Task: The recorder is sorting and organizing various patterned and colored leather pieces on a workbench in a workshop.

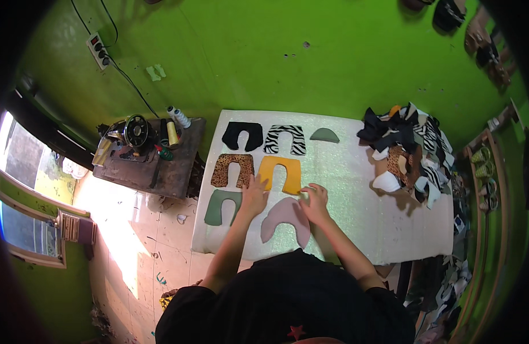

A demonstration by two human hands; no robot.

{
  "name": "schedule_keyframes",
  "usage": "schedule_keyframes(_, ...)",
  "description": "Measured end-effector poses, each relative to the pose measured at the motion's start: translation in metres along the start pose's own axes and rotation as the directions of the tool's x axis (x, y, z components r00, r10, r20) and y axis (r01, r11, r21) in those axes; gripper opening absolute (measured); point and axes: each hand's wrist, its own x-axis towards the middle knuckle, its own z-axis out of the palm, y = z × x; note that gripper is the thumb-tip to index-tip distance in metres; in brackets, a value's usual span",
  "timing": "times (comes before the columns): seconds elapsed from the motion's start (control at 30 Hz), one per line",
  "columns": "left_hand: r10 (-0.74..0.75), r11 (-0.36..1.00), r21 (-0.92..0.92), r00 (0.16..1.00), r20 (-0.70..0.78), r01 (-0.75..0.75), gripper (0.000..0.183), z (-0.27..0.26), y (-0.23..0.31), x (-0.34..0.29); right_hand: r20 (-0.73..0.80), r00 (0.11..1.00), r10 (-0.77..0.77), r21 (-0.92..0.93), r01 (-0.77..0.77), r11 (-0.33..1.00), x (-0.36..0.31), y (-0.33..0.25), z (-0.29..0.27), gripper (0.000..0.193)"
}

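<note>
Arranging, I'd say: left hand [254, 198] loosely spread at seven o'clock of the yellow piece [292, 171], right hand [316, 203] at five, its grip I can't tell; next needs light nudging.

a yellow arch-shaped piece [293, 173] lies flat on the white tabletop [339, 178].

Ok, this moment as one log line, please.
Left hand: at left leg of orange piece; right hand: by its right leg; pink piece: on white sheet; scrap pile: at right
</note>
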Motion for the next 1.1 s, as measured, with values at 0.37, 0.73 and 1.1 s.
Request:
schedule_keyframes(0.37,0.419,0.903,-0.228,0.866,0.271,-0.365,0.045,0.042,0.130,-0.029,-0.163,0.962,0.221,0.019,-0.221,0.975,-0.053,0.056,-0.099,0.030)
schedule_keyframes(0.73,0.530,0.780,-0.489,0.828,0.184,-0.391,0.050,0.060,0.238,-0.003,-0.466,0.878,0.112,-0.047,-0.151,0.988,-0.053,0.086,-0.232,0.028)
schedule_keyframes(1.1,0.607,0.772,-0.257,0.794,0.027,-0.581,0.052,0.080,0.340,0.043,-0.520,0.840,0.156,-0.135,-0.260,0.956,-0.022,0.142,-0.308,0.024)
